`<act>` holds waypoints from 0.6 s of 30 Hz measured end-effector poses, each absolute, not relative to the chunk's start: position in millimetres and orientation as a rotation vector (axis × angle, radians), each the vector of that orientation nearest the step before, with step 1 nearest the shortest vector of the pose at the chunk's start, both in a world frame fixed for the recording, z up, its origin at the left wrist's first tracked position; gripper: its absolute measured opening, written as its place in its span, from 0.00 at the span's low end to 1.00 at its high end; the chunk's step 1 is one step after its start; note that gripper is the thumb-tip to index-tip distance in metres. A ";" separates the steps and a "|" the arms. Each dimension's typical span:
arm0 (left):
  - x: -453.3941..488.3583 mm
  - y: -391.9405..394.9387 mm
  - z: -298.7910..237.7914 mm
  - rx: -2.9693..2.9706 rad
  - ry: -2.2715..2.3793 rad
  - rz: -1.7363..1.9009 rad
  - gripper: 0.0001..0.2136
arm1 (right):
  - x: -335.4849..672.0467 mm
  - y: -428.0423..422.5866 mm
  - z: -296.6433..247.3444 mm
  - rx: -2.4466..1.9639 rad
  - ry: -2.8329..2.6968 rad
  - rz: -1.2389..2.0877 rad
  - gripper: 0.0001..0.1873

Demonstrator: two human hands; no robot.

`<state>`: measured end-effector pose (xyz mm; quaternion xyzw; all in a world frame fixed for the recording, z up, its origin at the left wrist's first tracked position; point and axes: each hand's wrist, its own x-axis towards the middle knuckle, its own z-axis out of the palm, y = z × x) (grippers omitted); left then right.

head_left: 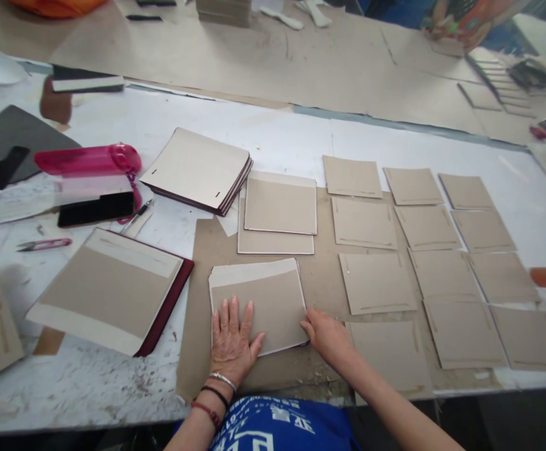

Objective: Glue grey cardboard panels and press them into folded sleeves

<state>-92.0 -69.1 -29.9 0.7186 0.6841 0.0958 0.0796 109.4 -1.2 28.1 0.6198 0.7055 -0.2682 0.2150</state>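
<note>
My left hand [232, 338] lies flat with its fingers spread on a grey-brown board panel [275, 304] that has a pale strip along its far edge. At the panel's right edge, my right hand [328, 335] has its fingers closed on the rim. The thumb shows; the fingertips are partly hidden. Just beyond lie two overlapping panels [279, 203]. A stack of cream panels with dark red edges [200, 166] sits behind them to the left. Left of my left hand is a larger pile of panels [113, 282] with a dark red edge.
Rows of grey-brown boards [376, 282] with glue-like streaks spread over the right side. On the left are a pink case [87, 160], a black phone [96, 210], a pen [137, 216] and thread snips [44, 245]. Another person's hands [456, 34] work at the far table.
</note>
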 end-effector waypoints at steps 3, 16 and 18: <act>-92.4 -69.1 -30.3 2.170 2.055 0.306 0.27 | 97.4 5.4 35.1 1.758 2.178 -0.562 0.13; -94.1 -65.9 -24.3 2.023 1.995 0.335 0.26 | 58.3 12.7 -22.2 1.442 2.893 -0.651 0.28; -102.8 -67.1 -14.9 1.843 1.978 0.446 0.25 | 67.9 11.0 -18.1 1.729 2.831 -0.638 0.25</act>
